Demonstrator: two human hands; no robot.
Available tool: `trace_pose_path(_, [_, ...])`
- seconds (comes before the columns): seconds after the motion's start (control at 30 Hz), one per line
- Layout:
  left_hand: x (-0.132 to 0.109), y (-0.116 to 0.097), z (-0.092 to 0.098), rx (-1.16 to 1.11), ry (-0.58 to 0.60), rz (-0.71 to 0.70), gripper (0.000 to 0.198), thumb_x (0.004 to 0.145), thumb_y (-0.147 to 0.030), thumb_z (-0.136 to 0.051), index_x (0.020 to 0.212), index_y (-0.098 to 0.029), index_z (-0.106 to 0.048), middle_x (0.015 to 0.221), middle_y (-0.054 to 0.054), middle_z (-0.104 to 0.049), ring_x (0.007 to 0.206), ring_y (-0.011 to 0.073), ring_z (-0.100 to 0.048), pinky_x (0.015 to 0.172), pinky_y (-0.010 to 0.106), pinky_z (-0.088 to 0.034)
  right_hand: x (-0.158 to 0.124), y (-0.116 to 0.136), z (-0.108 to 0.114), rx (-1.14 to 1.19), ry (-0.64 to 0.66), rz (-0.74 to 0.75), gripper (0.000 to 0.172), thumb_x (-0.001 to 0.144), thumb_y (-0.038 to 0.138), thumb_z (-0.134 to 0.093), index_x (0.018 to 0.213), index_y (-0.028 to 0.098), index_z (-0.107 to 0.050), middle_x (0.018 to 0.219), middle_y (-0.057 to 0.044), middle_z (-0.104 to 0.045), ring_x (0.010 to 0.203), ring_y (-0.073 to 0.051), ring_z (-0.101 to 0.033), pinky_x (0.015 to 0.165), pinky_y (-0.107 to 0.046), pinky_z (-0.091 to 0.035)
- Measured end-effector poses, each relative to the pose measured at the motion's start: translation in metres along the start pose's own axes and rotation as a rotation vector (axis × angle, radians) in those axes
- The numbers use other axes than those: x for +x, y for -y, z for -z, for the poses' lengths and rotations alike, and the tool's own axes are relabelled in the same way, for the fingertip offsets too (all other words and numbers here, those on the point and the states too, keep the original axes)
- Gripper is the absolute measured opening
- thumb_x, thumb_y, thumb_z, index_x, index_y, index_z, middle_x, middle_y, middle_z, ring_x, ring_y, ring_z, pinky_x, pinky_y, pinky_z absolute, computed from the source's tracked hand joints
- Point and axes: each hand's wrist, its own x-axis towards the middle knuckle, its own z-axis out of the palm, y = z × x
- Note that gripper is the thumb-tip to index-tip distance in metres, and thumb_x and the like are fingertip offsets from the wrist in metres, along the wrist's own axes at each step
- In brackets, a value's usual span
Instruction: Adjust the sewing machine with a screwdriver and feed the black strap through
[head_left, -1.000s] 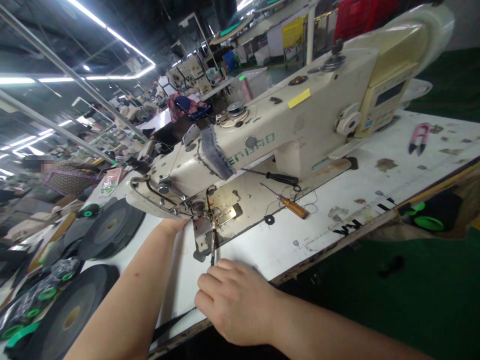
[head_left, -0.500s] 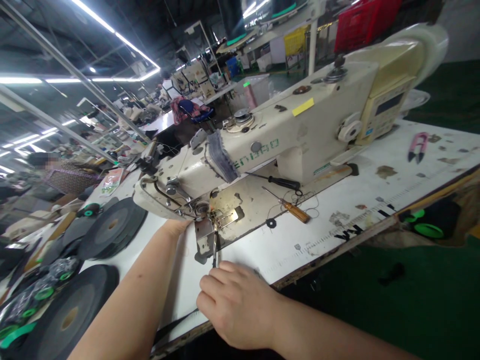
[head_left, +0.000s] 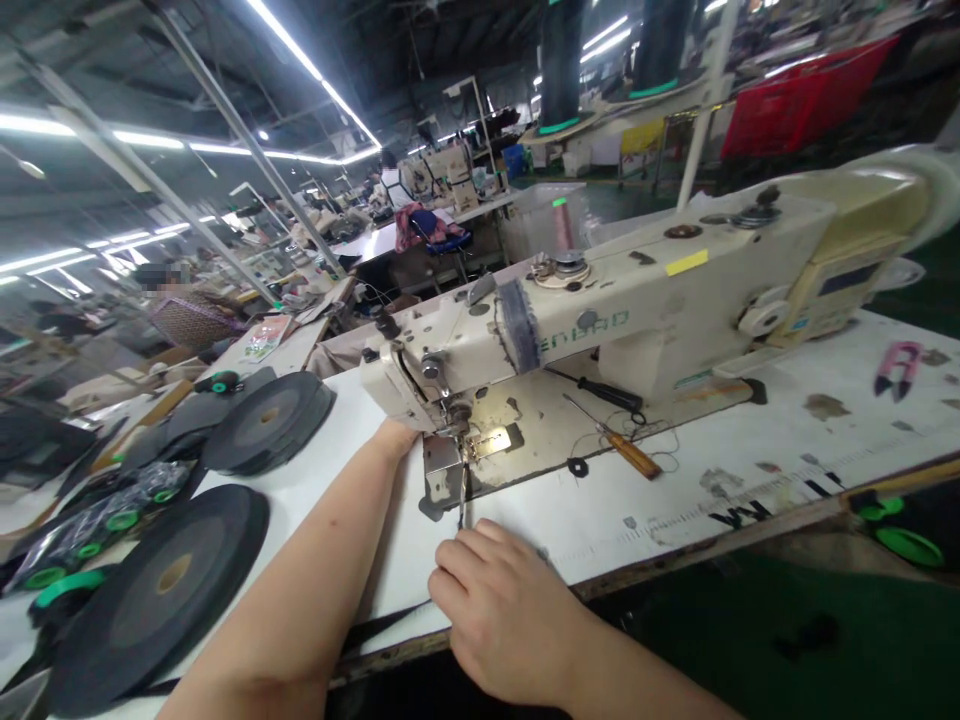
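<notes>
A cream sewing machine (head_left: pixel 570 330) stands on the white table. My left hand (head_left: pixel 401 436) reaches in behind the machine's needle end, and its fingers are hidden there. My right hand (head_left: pixel 499 600) is closed at the table's front edge, on a slim metal tool (head_left: pixel 463 495) that looks like tweezers. The tool's tip points up to the lit needle area over the shiny needle plate (head_left: pixel 491 442). A black strip (head_left: pixel 390 628) runs from beneath my right hand toward the lower left, past my left forearm.
Large black tape rolls (head_left: pixel 180 590) lie left of my arm. An orange-handled screwdriver (head_left: pixel 630 452), a black-handled screwdriver (head_left: pixel 611 393) and a small black disc (head_left: pixel 577 467) lie by the machine. Pink thread snips (head_left: pixel 898 370) are at right. A co-worker (head_left: pixel 195 310) sits farther left.
The view has swung, so the machine and both hands appear farther right and the machine lower. Both hands keep about the same place at the machine.
</notes>
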Motion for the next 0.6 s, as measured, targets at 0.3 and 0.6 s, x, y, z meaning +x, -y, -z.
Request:
trace_pose_path(0.3, [0.003, -0.015, -0.006, 0.133, -0.107, -0.119, 0.046, 0.081, -0.025, -0.065, 0.123, -0.008, -0.069, 0.141, 0.020, -0.059, 0.142, 0.0369, -0.044, 0.126, 0.049, -0.021, 0.003, -0.001, -0.003, 0.002, 0.062, -0.010, 0.011, 0.087, 0.021, -0.058, 0.091, 0.019, -0.048, 0.097, -0.003, -0.050, 0.090, -0.019, -0.039, 0.084, -0.038, -0.032])
trace_pose_path(0.6, [-0.003, -0.028, -0.009, -0.180, -0.004, -0.086, 0.036, 0.083, -0.035, -0.068, 0.111, -0.012, -0.073, 0.107, 0.011, -0.075, 0.111, 0.0277, -0.065, 0.106, 0.041, -0.049, 0.003, 0.002, -0.007, 0.025, -0.006, -0.017, 0.012, 0.080, 0.009, -0.053, 0.087, 0.017, -0.049, 0.095, -0.003, -0.052, 0.086, -0.018, -0.039, 0.082, -0.038, -0.030])
